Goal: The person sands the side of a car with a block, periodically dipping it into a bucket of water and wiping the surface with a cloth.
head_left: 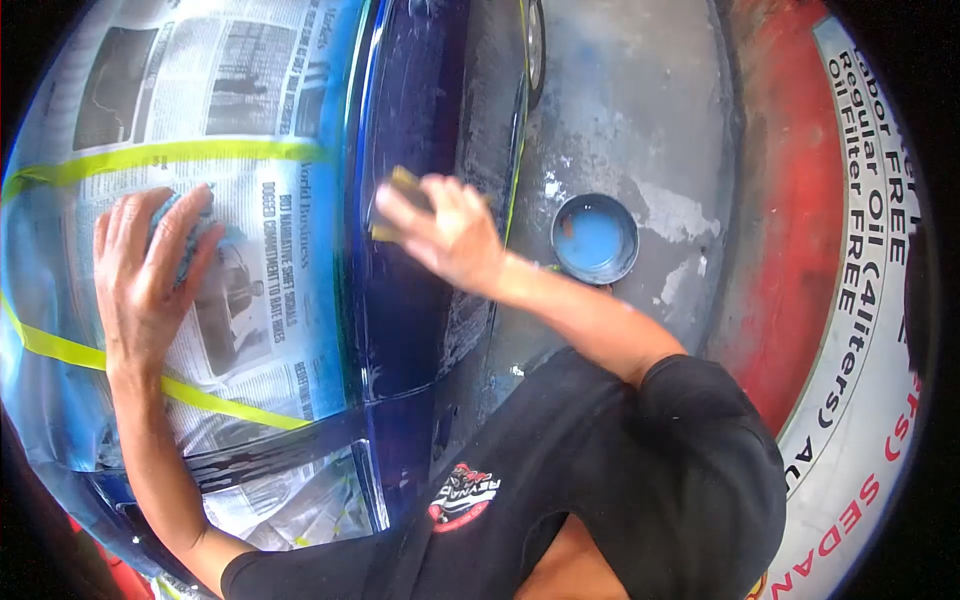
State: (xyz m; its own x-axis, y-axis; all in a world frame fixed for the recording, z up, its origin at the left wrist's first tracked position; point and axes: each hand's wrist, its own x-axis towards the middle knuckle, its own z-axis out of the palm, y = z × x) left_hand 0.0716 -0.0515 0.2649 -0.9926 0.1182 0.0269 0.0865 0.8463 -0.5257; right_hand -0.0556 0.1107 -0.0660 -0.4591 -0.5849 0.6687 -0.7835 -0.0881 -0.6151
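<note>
My right hand (pixel 455 235) is closed around a yellow-brown sanding block (pixel 405 190), which lies against the dark blue car panel (pixel 410 320). My left hand (pixel 145 270) rests with fingers spread on the newspaper masking (pixel 285 370) over the car's windows. A mottled blue patch shows between its thumb and fingers; I cannot tell whether it is a cloth or paint on the paper. Yellow-green masking tape (pixel 230 150) runs across the newspaper above the left hand, and another strip slants below it.
A round tub of bluish water (pixel 595 240) stands on the stained grey floor (pixel 640 110) right of the car, near my right forearm. Part of a wheel (pixel 536 50) shows at the top. Farther right are a red strip (pixel 800 200) and a white sign with lettering (pixel 850 420).
</note>
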